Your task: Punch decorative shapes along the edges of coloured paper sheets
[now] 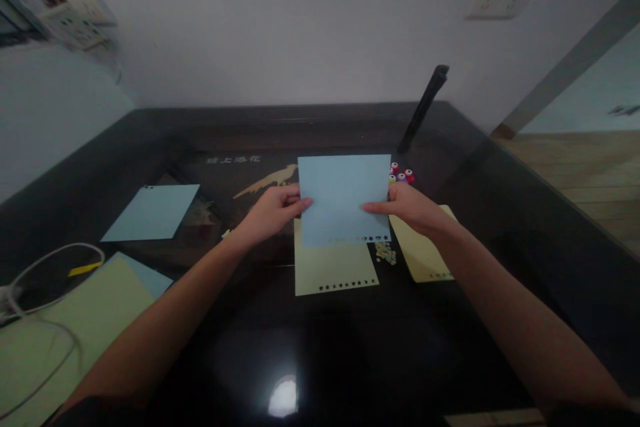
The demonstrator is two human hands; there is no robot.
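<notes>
A light blue sheet (344, 190) with small punched shapes along its lower edge is held up above the dark table. My left hand (277, 210) pinches its left edge, thumb on the front. At the right edge my right hand (407, 205) grips it the same way. Beneath and nearer to me lies a pale yellow sheet (333, 270) with a row of punched shapes along its near edge. Small cut-out pieces (385, 253) are piled just right of that sheet. Several colourful small punches (401, 174) sit behind my right hand.
Another yellow sheet (423, 253) lies under my right forearm. On the left are a blue sheet (153, 212), more yellow paper (80, 320), a white cable (55, 250) and a yellow strip (85, 269). A black stick-like object (424, 109) rises at the back right, near the wall.
</notes>
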